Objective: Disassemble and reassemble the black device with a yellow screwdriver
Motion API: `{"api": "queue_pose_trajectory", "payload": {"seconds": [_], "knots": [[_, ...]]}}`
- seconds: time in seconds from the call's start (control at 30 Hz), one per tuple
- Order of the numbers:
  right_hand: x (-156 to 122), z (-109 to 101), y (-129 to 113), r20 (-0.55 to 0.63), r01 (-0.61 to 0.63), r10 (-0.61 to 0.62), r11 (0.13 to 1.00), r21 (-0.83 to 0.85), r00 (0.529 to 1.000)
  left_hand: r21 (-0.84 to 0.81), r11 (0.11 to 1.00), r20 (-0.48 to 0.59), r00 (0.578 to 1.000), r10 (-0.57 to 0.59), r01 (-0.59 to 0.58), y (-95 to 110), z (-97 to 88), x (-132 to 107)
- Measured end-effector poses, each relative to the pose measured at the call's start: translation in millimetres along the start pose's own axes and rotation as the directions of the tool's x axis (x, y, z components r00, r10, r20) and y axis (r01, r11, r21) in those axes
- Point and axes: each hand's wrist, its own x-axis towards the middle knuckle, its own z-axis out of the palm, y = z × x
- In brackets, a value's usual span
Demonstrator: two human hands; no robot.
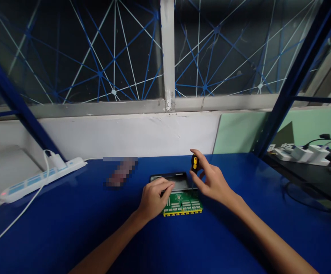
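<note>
A green circuit board [182, 203] with a yellow connector strip along its near edge lies on the blue table. Just behind it is a dark open case [182, 182] with a grey inside. My right hand [211, 179] grips a black and yellow screwdriver [194, 164] upright, its thin shaft pointing down at the board's far right corner. Over the left side of the board and case rests my left hand [156, 196], thumb and fingertips drawn together. Whatever may be between those fingertips is hidden.
A white power strip [42, 180] with a plug and cable lies at the left of the blue table [97, 228]. A blurred-out object [121, 172] is behind my left hand. White chargers [310, 153] and cables sit on a black surface at right. Blue posts flank the window.
</note>
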Motion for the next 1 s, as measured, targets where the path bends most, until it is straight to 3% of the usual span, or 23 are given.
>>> {"api": "queue_pose_trajectory", "payload": {"seconds": [0.2, 0.43, 0.67, 1.0], "knots": [[0.2, 1.6, -0.2, -0.033, 0.018, -0.019, 0.999, -0.031, 0.999, -0.008, 1.0, -0.01, 1.0, 0.012, -0.012, -0.3, -0.8, 0.0], [1.3, -0.8, -0.3, 0.053, -0.002, -0.001, 0.998, 0.057, 0.999, -0.004, 1.0, 0.007, 1.0, 0.022, -0.022, -1.1, -0.4, 0.2], [-0.1, -0.5, 0.9, 0.029, 0.01, -0.009, 1.0, -0.029, 1.0, 0.004, 1.0, 0.025, 0.999, 0.026, -0.027, -0.5, 0.3, 0.1], [0.2, -0.3, -2.1, 0.033, 0.004, -0.003, 1.0, -0.029, 0.999, -0.009, 0.999, 0.042, 0.999, 0.031, -0.031, 0.1, 0.7, 0.4]]}}
